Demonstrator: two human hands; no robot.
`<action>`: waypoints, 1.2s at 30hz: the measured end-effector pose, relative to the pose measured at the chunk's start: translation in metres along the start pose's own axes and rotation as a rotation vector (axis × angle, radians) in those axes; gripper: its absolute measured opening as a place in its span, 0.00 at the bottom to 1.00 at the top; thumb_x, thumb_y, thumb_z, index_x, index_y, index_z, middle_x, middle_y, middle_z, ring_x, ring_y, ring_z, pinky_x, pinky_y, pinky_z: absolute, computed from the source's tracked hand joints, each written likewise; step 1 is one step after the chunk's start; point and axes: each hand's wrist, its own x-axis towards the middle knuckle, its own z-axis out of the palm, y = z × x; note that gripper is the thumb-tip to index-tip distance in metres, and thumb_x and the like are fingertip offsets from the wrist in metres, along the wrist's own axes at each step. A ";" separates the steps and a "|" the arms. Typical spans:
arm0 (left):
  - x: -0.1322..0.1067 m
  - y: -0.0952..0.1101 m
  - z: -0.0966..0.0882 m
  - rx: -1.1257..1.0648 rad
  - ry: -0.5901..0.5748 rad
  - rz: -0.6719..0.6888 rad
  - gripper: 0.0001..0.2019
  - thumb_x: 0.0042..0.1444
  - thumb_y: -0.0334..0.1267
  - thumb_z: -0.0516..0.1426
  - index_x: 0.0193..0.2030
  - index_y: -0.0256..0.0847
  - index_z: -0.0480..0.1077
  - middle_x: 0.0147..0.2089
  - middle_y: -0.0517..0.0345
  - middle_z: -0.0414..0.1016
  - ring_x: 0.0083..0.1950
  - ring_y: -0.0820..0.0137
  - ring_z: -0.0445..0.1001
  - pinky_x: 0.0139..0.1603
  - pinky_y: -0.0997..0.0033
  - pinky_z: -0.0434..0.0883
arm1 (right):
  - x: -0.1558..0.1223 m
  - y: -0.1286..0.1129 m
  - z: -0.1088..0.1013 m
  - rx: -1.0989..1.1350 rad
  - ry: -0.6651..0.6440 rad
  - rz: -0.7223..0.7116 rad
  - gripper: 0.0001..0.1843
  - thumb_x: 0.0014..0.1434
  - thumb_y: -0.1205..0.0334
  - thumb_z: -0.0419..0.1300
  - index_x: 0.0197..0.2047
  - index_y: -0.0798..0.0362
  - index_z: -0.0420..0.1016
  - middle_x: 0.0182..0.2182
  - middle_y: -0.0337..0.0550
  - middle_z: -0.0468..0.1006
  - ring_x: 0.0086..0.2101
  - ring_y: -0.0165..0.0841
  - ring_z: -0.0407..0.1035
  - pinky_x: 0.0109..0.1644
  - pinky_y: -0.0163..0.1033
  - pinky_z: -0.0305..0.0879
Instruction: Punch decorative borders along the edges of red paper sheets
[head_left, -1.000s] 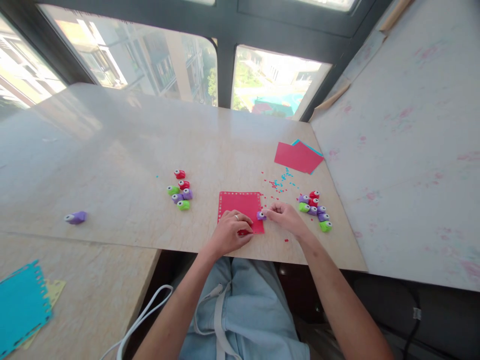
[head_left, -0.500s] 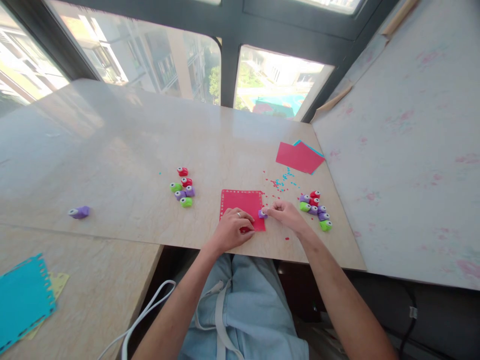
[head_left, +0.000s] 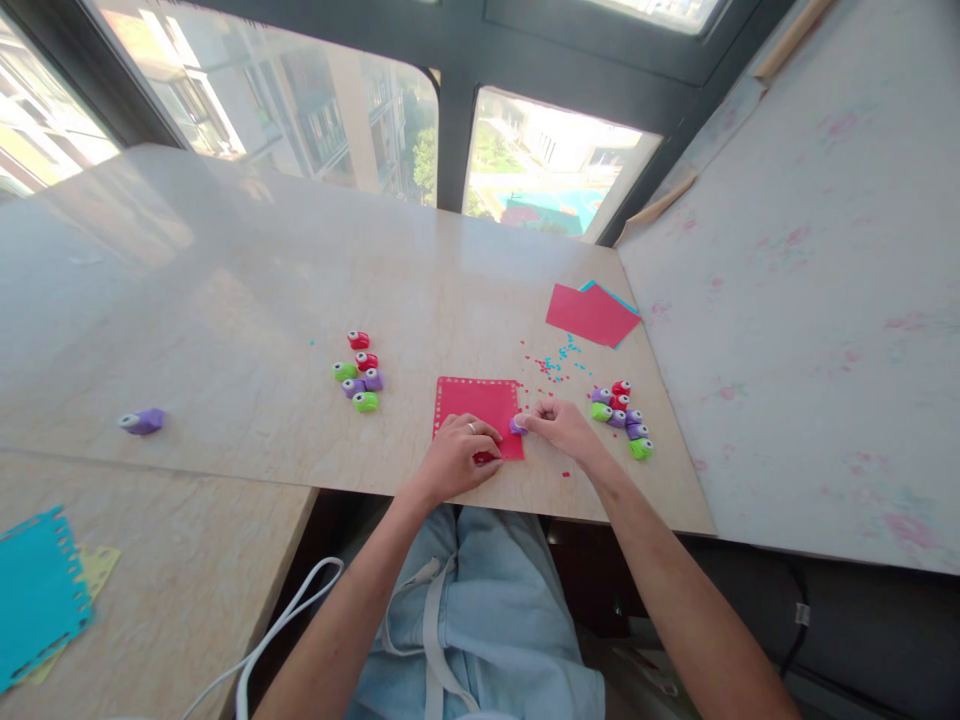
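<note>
A red paper square (head_left: 476, 405) with small holes along its top and left edges lies on the marble table (head_left: 247, 300) in front of me. My left hand (head_left: 454, 455) lies on the sheet's near edge, fingers curled and pressing it down. My right hand (head_left: 559, 428) pinches a small purple paper punch (head_left: 516, 425) set on the sheet's right edge.
Several red, green and purple punches sit in a cluster to the left (head_left: 358, 372) and another to the right (head_left: 621, 417). A lone purple punch (head_left: 142, 420) lies far left. Red and blue sheets (head_left: 591, 313) and paper dots (head_left: 555, 362) lie beyond. A blue punched sheet (head_left: 34, 595) rests on the lower table.
Both hands stay on the red sheet and the purple punch; only the camera view has shifted slightly.
</note>
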 end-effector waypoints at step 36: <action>0.000 -0.003 0.005 0.016 0.043 0.013 0.01 0.53 0.35 0.65 0.31 0.45 0.79 0.41 0.58 0.82 0.45 0.65 0.75 0.51 0.61 0.63 | 0.006 -0.004 -0.005 -0.218 -0.096 0.005 0.21 0.51 0.46 0.61 0.17 0.52 0.68 0.12 0.33 0.64 0.17 0.27 0.56 0.23 0.34 0.50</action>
